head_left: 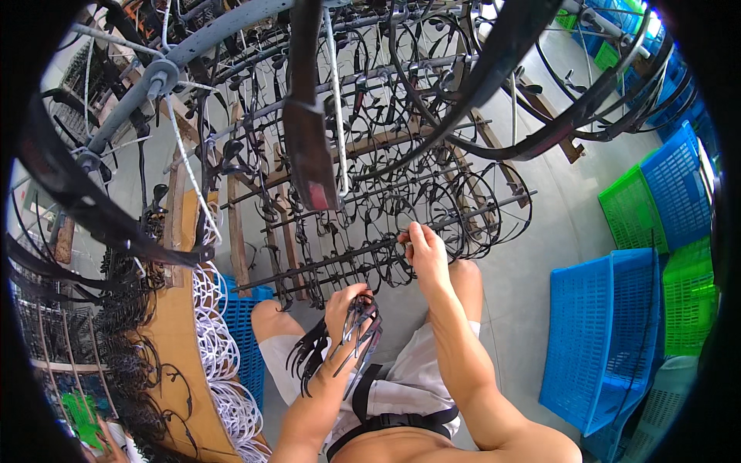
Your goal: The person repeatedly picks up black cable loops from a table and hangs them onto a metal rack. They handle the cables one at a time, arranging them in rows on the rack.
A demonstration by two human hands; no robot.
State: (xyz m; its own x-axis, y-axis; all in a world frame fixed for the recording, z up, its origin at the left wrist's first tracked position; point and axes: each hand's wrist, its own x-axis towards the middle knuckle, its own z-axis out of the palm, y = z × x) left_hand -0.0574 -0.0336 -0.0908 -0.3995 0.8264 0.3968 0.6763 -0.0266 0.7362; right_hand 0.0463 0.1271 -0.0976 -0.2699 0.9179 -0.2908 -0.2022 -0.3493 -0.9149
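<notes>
A bunch of thin, dark curved strips (361, 324) hangs from my left hand (345, 307), which is closed around it low in front of my knees. My right hand (423, 245) is raised a little higher and farther right, thumb and fingers pinched together beside the near bars of a rack (370, 245). Whatever sits between those fingertips is too small to make out. Black curved pieces with small knobbed ends hang in rows along the rack's dark bars, and several large black loops (482, 220) hang at its right end.
Overhead, a grey metal frame (231, 35) carries white hooks and big dark bands. White coils (220, 339) and black parts line a brown board (166, 316) at left. Blue baskets (575, 339) and green baskets (633, 208) stand at right. Another person's hand (108, 441) shows at lower left.
</notes>
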